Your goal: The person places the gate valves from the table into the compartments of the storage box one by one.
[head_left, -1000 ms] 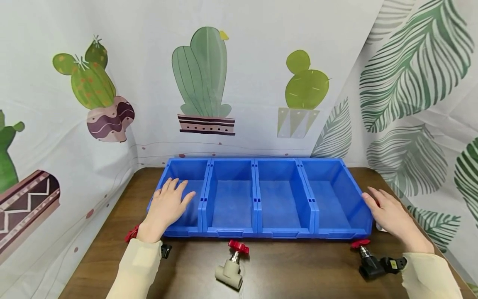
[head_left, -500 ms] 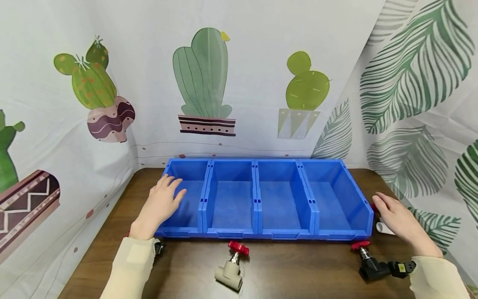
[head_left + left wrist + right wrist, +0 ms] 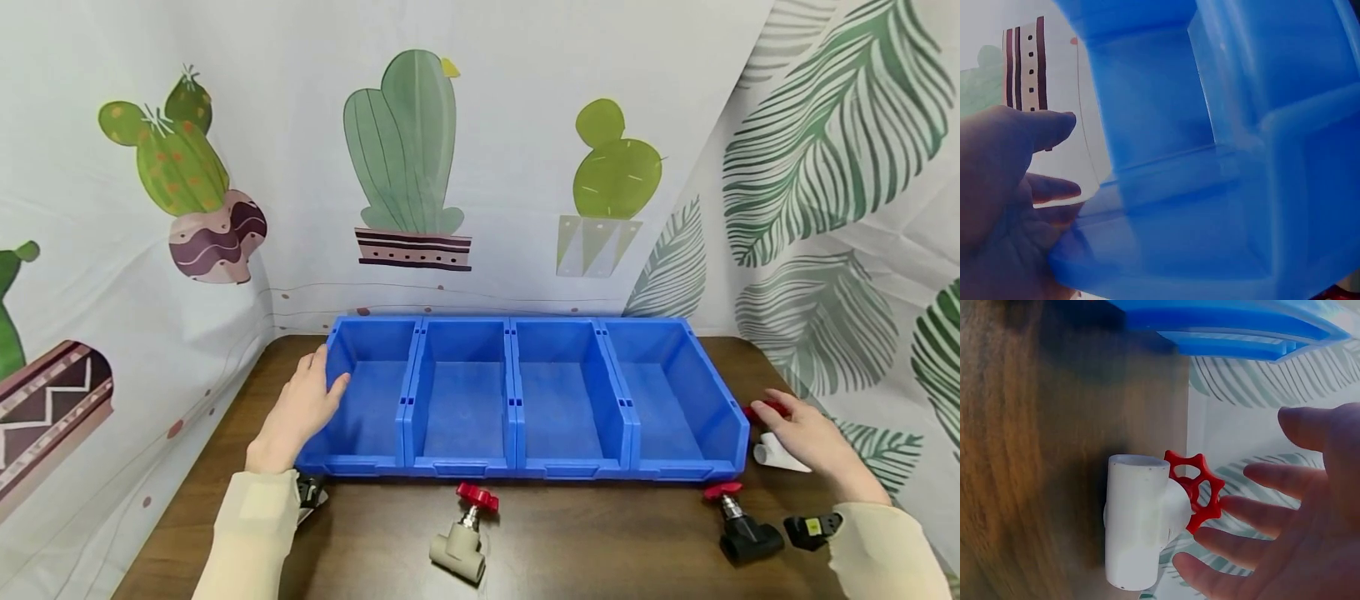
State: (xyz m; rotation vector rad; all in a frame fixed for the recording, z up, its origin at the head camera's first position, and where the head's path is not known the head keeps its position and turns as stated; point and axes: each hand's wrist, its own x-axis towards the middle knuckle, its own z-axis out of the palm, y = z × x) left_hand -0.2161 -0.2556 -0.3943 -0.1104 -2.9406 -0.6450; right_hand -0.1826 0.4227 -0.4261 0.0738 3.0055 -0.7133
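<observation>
My left hand [image 3: 296, 412] is at the outer left wall of a row of blue bins [image 3: 465, 468], fingers extended and thumb apart. In the left wrist view, its fingertips overlap the edge of the leftmost bin, and nothing is gripped. To the right of the row, my right hand [image 3: 813, 437] is over a white tee-shaped valve [image 3: 1135, 525] with a red handwheel [image 3: 1213, 503]. The right wrist view shows the fingers spread and relaxed, fingertips close to the handwheel. The hand partly hides this valve in the head view.
On the brown table [image 3: 600, 542], a beige valve [image 3: 459, 550] with a red handwheel lies in front of the bins. A black valve [image 3: 746, 537] lies at the front right. A white cloth [image 3: 510, 167] printed with cacti and leaves hangs behind.
My left hand has moved left, from over the leftmost bin to its outer wall. My right hand has moved right, off the bin's edge to above the white valve, uncovering more of it.
</observation>
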